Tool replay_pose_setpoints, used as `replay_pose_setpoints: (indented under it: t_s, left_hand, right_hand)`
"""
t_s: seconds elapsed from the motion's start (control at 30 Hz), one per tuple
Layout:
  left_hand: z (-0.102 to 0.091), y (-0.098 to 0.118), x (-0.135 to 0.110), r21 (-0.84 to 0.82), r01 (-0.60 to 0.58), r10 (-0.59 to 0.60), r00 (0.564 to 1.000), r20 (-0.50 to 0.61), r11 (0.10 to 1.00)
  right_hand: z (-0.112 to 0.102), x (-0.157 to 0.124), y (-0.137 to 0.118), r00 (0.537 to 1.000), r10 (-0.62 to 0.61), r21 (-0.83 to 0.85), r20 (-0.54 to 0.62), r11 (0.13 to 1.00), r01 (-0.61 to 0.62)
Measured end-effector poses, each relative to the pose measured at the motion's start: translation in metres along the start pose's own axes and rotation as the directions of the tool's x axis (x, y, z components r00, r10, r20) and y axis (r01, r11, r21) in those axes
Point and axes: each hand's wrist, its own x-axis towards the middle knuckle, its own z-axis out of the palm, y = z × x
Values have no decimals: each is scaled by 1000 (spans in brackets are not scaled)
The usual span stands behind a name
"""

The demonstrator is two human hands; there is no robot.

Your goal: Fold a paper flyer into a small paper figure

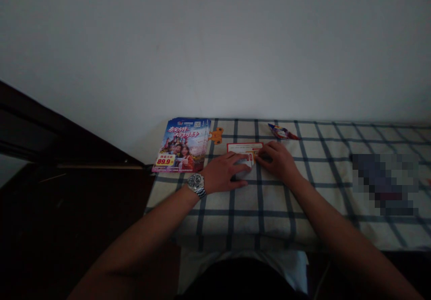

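Head view: left hand [224, 172] and right hand [276, 161] close together, both on red-bordered paper [244, 148]; leaflet stack [182, 145] nearby

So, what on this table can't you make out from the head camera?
Head view:
The printing on the red-bordered card: partly covered by the left hand and right hand.
The pixelated object at right: blurred out.
The small print on the leaflet stack: too small and dim.

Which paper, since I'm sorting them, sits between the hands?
The red-bordered white card between the left hand and right hand; the colourful leaflet stack lies further left, untouched.
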Motion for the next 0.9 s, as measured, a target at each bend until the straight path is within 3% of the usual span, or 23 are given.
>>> replay_pose_setpoints:
  t_s: [0.3,0.67,0.9]
  left_hand:
    - [1,4,2,83,9,-10,1000,15,996]
    - [1,5,2,73,25,-26,1000,15,997]
    - [2,4,3,67,21,-22,1000,8,998]
  right_hand:
    - [2,0,-6,999,5,19,31,1000,-6]
    - [1,5,13,975,210,28,-69,978,-208]
    - [1,5,10,966,243,32,-84,970,-241]
